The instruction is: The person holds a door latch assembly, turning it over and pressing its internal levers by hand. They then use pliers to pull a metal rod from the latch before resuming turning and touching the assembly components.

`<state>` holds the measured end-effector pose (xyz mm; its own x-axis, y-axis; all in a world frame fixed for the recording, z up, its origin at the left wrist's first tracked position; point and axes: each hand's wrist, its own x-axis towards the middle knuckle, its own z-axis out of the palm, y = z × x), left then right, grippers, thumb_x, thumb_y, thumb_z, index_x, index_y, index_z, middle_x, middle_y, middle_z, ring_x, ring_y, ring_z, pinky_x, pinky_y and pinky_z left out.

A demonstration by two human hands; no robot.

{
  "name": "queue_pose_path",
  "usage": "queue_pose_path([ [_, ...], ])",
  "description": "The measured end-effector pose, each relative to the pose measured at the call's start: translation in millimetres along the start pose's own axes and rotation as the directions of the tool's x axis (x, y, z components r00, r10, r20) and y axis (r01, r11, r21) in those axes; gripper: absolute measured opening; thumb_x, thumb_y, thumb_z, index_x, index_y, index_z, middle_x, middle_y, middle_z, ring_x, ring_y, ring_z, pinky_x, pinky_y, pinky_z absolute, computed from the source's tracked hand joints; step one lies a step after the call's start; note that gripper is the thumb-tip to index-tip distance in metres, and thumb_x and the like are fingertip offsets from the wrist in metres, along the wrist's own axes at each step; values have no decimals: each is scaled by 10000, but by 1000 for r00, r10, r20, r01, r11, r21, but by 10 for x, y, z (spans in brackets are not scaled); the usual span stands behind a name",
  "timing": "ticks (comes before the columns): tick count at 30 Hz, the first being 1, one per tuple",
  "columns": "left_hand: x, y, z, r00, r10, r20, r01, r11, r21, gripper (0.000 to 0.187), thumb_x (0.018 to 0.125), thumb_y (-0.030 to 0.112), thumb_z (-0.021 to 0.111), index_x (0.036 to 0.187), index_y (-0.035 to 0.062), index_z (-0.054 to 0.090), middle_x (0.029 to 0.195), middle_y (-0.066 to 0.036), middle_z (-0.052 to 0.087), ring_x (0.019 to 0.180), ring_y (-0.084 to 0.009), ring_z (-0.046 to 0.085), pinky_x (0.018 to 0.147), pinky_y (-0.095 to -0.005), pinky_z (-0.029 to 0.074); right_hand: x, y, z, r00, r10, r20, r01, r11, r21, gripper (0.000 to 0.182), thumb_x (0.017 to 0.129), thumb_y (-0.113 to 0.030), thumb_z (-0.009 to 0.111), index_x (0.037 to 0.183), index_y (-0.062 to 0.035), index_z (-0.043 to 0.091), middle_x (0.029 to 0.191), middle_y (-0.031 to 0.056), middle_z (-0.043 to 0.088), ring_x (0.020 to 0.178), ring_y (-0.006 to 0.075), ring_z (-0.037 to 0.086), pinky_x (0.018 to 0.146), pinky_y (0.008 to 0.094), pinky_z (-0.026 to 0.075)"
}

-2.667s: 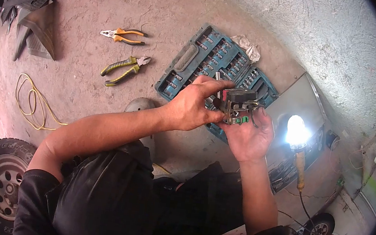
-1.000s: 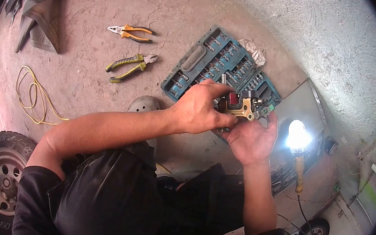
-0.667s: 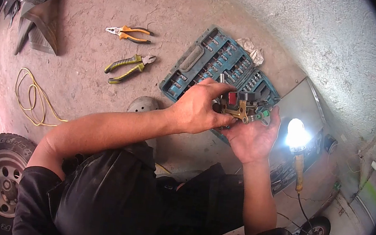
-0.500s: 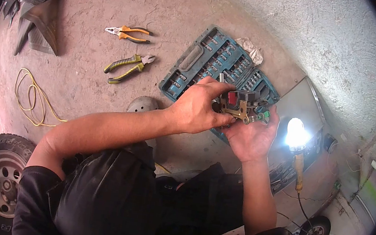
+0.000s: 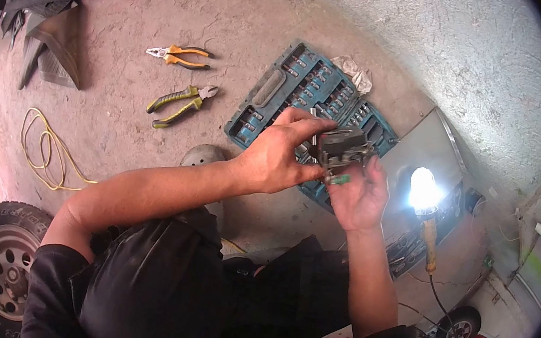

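Note:
A small metal mechanism [image 5: 343,147], like a carburetor, has dark block-shaped parts and a green piece at its near end. It is held above the tool case and blurred by motion. My left hand [image 5: 277,155] grips its left side, with the fingers over the top and the thumb at the lower edge. On the other side my right hand [image 5: 360,197] is palm up, its fingers at the right end and partly hidden behind the mechanism. Beneath both hands lies the open blue socket set case [image 5: 269,88], with several sockets in its slots.
Orange-handled pliers [image 5: 179,56] and green-handled cutters [image 5: 182,105] lie on the concrete floor. A lit work lamp [image 5: 426,191] stands at the right, its cord trailing down. Also around are a yellow cord [image 5: 50,149], a wheel [image 5: 5,265] and a rough wall [image 5: 472,65].
The mechanism has turned in my hands: the red part and brass-coloured plate no longer show, and the green piece has swung to the near left. Both hands stay around it.

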<state>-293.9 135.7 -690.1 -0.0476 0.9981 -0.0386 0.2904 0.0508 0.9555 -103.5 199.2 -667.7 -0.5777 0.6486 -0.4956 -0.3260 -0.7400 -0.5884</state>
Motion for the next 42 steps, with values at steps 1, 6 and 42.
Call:
queue_pose_path([
  [1,7,-19,3,999,34,-3,-34,999,17,746,715,114,803,1407,71,528,1309,-193,562,1270,-349,518,1063,-434,472,21,23,-39,998,-44,33,45,998,-45,666,907,-398,673,1443,-103,409,1379,109,527,1304,285,505,1033,491,457],
  [6,2,-38,9,995,85,-41,-85,996,16,761,701,51,799,1409,74,520,1339,-151,582,1283,-364,478,1075,-444,459,46,7,4,979,-131,157,164,961,-222,888,810,-411,775,1515,-120,321,1447,85,456,1376,263,435,1141,454,361],
  [42,61,153,-173,990,-106,92,123,971,-204,804,739,282,847,1407,-19,517,1360,-230,570,1326,-346,465,1114,-418,411,49,-126,11,961,45,272,-134,938,318,849,948,-711,371,1554,-119,312,1518,248,401,1360,515,421,1025,540,459],
])
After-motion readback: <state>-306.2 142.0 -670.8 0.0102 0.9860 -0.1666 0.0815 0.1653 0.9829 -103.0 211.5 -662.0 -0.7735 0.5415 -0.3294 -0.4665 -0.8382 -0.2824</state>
